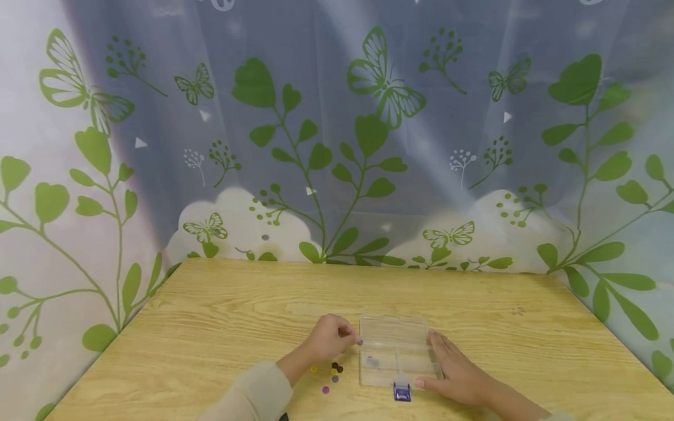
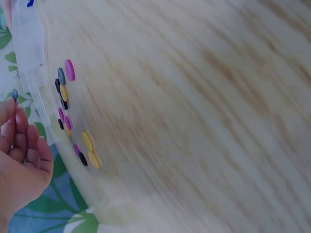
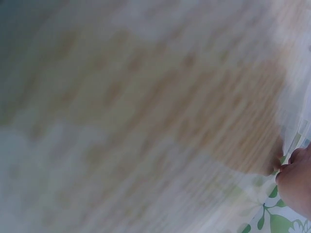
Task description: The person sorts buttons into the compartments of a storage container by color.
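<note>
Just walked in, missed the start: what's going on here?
A person's left grip pinches a grey button by the left edge of an open clear plastic box with a blue latch, while the right grip touches the box's right side. What look like grey buttons lie inside, towards the left. Magenta, yellow, black and grey loose buttons are on the wood-grain table, to the box's left.

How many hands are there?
2: the left hand pinches a small button beside the clear box; the right hand touches the box's right side.
</note>
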`<control>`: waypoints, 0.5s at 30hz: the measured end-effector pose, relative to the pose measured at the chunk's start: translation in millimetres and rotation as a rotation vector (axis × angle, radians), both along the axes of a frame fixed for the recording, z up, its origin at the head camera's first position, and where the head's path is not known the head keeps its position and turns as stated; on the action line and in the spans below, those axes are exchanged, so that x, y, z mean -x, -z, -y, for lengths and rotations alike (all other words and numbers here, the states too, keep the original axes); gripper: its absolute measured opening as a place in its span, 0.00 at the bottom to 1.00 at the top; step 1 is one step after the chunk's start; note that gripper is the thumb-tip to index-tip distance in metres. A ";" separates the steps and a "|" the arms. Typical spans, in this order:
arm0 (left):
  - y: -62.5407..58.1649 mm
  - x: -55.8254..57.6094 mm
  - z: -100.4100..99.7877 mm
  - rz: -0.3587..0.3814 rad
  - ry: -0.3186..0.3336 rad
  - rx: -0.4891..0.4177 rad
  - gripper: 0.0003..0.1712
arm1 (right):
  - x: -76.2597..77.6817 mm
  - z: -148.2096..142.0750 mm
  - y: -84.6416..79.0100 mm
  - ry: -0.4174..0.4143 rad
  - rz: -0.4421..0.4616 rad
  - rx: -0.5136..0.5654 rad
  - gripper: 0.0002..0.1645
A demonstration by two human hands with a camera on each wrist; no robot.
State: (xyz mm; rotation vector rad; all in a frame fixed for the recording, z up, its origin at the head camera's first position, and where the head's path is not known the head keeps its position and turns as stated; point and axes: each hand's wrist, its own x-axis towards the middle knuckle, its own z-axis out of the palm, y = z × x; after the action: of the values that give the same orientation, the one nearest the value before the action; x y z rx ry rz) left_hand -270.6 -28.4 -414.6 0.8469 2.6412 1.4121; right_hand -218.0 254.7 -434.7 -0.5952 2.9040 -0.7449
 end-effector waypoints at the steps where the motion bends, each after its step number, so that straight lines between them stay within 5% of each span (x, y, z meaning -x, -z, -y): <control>1: 0.1 -0.1 -0.9 -0.019 0.005 0.000 0.07 | -0.1 0.1 0.0 -0.001 0.000 0.000 0.61; 7: 2.0 0.3 -7.2 -0.081 0.020 -0.006 0.05 | -0.3 0.4 -0.4 -0.007 -0.005 0.001 0.60; 15: 2.0 -1.9 -17.8 -0.058 0.015 -0.011 0.04 | -0.9 0.1 -0.5 -0.003 0.007 0.016 0.60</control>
State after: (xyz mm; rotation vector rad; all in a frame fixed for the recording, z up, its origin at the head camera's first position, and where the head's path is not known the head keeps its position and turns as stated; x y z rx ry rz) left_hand -268.6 -10.6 -416.6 0.9204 2.6656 1.4212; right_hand -217.1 254.6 -434.1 -0.5980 2.8928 -0.7689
